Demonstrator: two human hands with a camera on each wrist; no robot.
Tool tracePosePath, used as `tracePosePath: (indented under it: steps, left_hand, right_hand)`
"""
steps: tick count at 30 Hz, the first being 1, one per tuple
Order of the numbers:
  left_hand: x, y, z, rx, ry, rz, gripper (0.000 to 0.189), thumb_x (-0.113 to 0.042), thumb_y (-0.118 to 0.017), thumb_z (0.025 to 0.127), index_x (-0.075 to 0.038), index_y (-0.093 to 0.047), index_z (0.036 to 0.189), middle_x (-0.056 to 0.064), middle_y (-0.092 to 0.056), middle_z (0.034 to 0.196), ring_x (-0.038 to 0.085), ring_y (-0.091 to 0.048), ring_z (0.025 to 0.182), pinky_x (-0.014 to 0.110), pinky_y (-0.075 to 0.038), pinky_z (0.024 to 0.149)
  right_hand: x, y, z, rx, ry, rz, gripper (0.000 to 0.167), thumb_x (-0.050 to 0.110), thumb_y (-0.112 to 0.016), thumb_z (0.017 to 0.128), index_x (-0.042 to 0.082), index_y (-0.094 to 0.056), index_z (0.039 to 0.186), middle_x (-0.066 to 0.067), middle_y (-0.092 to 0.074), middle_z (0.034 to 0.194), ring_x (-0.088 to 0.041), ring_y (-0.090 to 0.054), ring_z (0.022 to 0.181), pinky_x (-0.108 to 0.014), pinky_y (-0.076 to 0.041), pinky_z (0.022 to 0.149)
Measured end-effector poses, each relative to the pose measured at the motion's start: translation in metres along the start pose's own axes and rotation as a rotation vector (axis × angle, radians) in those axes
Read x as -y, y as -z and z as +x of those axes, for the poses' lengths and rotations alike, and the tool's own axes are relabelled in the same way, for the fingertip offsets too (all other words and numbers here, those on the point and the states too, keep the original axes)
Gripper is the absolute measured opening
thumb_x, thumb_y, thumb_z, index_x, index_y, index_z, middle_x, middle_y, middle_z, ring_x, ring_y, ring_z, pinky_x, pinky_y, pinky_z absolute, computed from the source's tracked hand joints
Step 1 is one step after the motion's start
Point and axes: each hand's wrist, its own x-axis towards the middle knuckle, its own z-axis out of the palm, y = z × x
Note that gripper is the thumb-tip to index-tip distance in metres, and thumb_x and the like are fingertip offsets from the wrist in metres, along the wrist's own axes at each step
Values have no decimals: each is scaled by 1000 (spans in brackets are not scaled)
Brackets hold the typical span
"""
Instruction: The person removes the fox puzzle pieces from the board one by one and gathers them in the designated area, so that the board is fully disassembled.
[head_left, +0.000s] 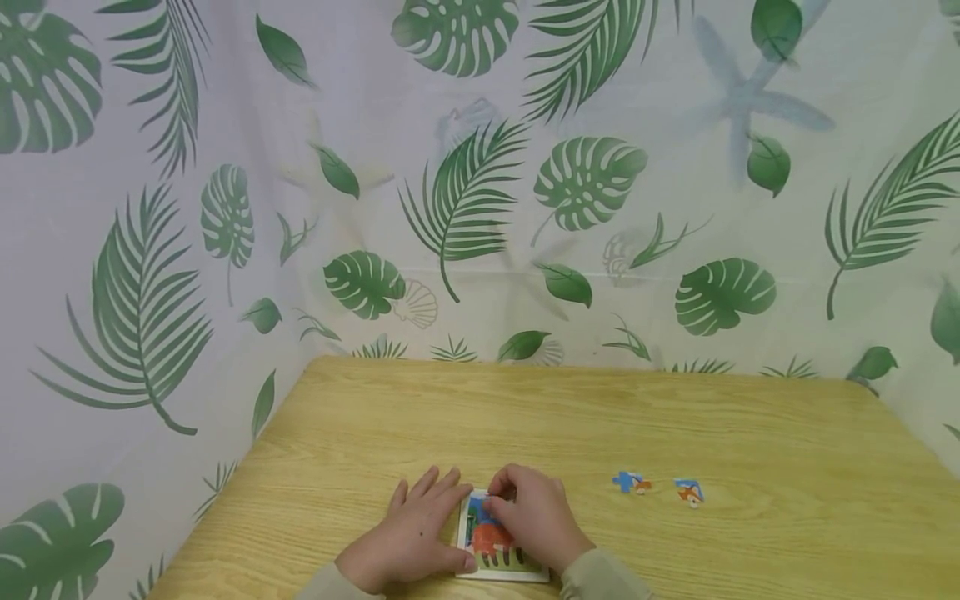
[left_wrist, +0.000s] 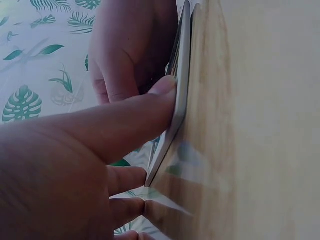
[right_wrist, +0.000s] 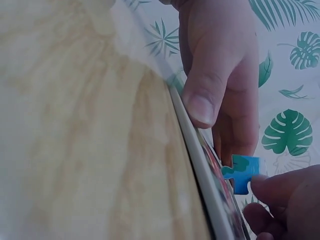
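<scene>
Blue puzzle piece (right_wrist: pixel 244 173) (partly green)

from the head we look forward and down at the puzzle board (head_left: pixel 504 575), far enough back to take in the leafy curtain (head_left: pixel 480 325) behind it. from the wrists we look close and low, tilted sideways, from the board's left and right; both share the board, the left hand (head_left: pixel 418 532) and the right hand (head_left: pixel 542 517).
</scene>
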Motion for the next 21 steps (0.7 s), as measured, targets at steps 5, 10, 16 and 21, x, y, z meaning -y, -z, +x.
tracePosePath:
  steps: [5, 10, 16, 21]
  left_hand:
    - [0, 0, -1, 5, 0, -4, 90, -56, -79, 80, -16, -46, 153, 14, -31, 162, 42, -16, 150, 78, -7, 108]
    - [0, 1, 0, 5, 3, 5, 90, -57, -79, 80, -17, -46, 153, 13, -31, 162, 42, -16, 151, 77, -7, 108]
    - [1, -3, 1, 17, 27, 15, 90, -61, -77, 81, -18, -45, 154, 12, -30, 163, 41, -15, 151, 76, -5, 110]
    - [1, -3, 0, 13, 11, -11, 90, -59, -76, 82, -16, -44, 154, 13, -29, 163, 41, -14, 151, 77, -5, 109]
  right_hand:
    - [-2, 2, -2, 28, -26, 109, 12, 25, -75, 93, 20, -66, 88, 8, -62, 78, -13, -55, 68, -31, -47, 64]
    - [-4, 6, -3, 60, -15, 217, 12, 21, -75, 93, 16, -65, 89, 2, -62, 80, -16, -57, 64, -28, -50, 49]
    - [-8, 10, -2, 72, -5, 269, 11, 21, -74, 93, 15, -66, 88, 2, -64, 80, -16, -58, 69, -29, -50, 58]
    - [-9, 16, -2, 57, -5, 256, 9, 19, -74, 92, 16, -67, 88, 4, -65, 80, -16, -59, 73, -32, -50, 66]
